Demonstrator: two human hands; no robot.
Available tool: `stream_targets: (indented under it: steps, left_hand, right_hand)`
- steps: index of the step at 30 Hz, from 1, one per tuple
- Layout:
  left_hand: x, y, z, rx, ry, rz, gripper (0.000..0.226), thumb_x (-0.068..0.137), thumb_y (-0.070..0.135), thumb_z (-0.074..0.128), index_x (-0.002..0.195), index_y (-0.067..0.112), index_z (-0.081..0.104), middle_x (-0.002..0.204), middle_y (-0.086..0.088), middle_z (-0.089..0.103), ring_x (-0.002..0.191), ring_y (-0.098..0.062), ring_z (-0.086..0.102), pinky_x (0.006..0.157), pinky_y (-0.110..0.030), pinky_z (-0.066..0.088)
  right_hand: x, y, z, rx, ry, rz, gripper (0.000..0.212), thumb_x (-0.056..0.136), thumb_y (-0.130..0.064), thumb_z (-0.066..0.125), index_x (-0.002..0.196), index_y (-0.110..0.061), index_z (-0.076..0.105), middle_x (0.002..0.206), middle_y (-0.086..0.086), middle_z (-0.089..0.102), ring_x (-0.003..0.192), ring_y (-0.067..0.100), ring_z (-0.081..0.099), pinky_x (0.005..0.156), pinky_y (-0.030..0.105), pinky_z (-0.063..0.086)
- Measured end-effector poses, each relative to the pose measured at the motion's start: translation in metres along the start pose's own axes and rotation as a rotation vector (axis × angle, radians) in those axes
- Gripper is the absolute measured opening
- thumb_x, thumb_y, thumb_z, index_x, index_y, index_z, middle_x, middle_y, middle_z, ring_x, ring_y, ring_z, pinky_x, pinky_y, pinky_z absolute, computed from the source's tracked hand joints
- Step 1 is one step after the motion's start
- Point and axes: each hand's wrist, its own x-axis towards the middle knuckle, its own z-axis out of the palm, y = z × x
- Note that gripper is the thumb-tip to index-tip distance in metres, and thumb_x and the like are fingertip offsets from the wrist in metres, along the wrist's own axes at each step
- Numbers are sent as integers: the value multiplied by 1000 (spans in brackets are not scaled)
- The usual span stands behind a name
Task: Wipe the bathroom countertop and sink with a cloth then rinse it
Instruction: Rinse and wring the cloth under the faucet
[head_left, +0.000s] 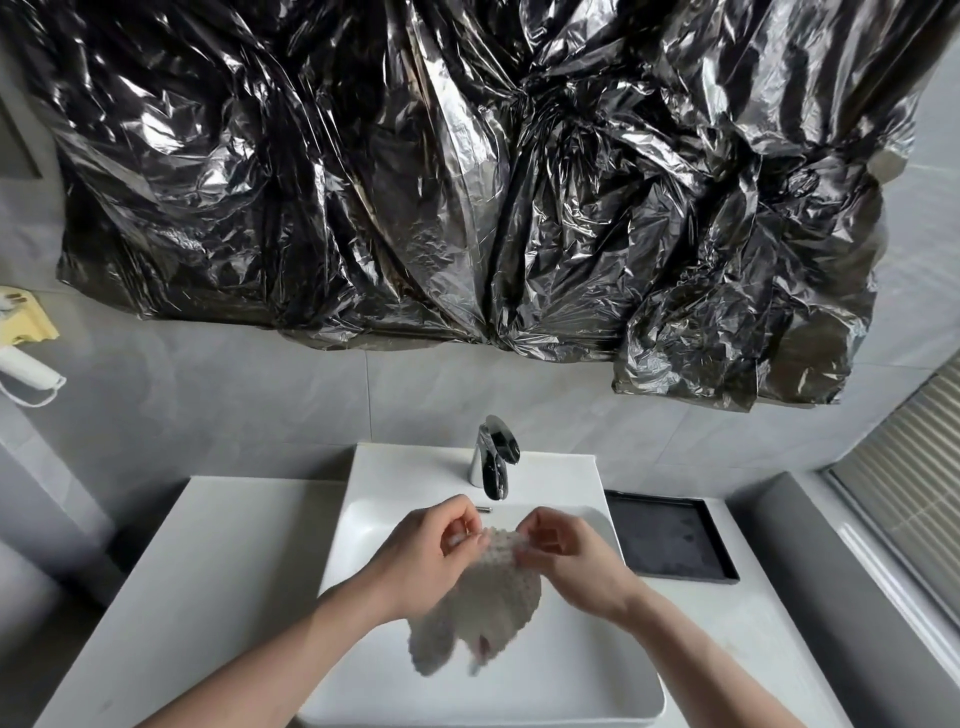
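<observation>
Pinching the top edge of the cloth (493, 587) with curled fingers, the left hand (431, 551) and right hand (566, 556) are holding it over the sink (597, 675), below the tap (493, 460).

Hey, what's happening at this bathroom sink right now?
A person stands at a white sink and holds a pale textured cloth over the basin. The left hand and the right hand each pinch its top edge, and the rest hangs down. The chrome faucet stands just behind the hands; no water can be seen running. A dark tray sits on the countertop to the right of the sink, and crinkled black plastic sheeting covers the wall above.
</observation>
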Motion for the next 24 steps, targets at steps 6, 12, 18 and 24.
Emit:
stream_targets:
  steps: [6, 12, 18, 24]
  left_hand:
    - [16, -29, 6, 198, -202, -208, 57, 76, 59, 72, 75, 8, 47, 63, 6, 40, 57, -11, 30, 52, -29, 31]
    - [42, -51, 19, 5, -242, -414, 42, 76, 44, 74, 64, 10, 52, 69, -3, 51, 66, -20, 47, 67, -33, 40]
    - [64, -66, 41, -478, -87, -704, 20, 89, 29, 64, 75, 18, 69, 72, -6, 66, 67, -15, 65, 66, -26, 50]
    - [80, -96, 56, -575, 17, -793, 15, 92, 32, 59, 86, 20, 66, 86, -10, 63, 83, -23, 60, 77, -33, 44]
  right_hand:
    - [22, 19, -4, 18, 38, 27, 10, 94, -28, 63, 85, -26, 67, 78, -8, 66, 68, 9, 57, 63, 35, 49]
    - [63, 52, -10, -141, 73, 198, 11, 92, -21, 65, 86, -26, 72, 86, -9, 73, 74, 3, 62, 73, 24, 51]
    - [110, 44, -17, 24, 191, 270, 23, 97, -20, 62, 118, -23, 70, 108, -4, 78, 101, 12, 70, 88, 29, 52]
    - [137, 23, -21, 368, 186, 385, 15, 103, -19, 60, 100, -13, 73, 93, 7, 81, 74, 13, 72, 71, 29, 48]
